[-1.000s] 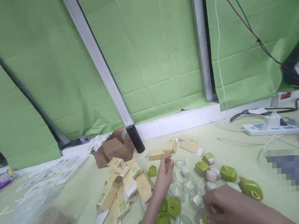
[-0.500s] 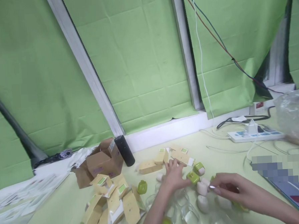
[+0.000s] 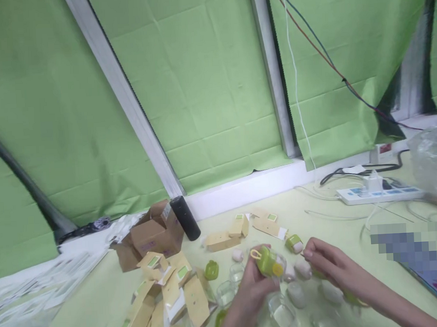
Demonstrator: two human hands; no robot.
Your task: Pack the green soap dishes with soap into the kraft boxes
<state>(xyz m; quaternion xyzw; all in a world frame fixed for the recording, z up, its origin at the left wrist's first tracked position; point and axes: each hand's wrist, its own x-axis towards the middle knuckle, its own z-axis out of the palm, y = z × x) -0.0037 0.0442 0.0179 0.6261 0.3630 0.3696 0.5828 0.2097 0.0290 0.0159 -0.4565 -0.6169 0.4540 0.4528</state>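
My left hand (image 3: 252,281) is wrapped round a small green plastic case (image 3: 267,262) with a yellow loop, a round yellow piece and what looks like a clear part. My right hand (image 3: 334,267) is to its right, thumb and fingers pinched together; what they hold, if anything, is too small to make out. Just below those fingertips lie white rounded pieces (image 3: 303,268). Another green case (image 3: 294,244) rests behind them. Clear plastic cups (image 3: 281,312) are spread below and between my hands, partly covered by my left arm. A green lid-like piece (image 3: 211,269) lies to the left.
Several yellow card boxes (image 3: 194,301) are heaped at the left, others (image 3: 222,240) lie farther back. A brown carton (image 3: 156,232) and a black cylinder (image 3: 185,218) stand by the sill. At right are a power strip (image 3: 403,194), cables, a plastic bag (image 3: 433,162) and a flat device (image 3: 429,274).
My left hand has taken up a green case and drawn it back towards me. My right hand has shifted slightly up, its fingers still pinched. The view has moved a little.
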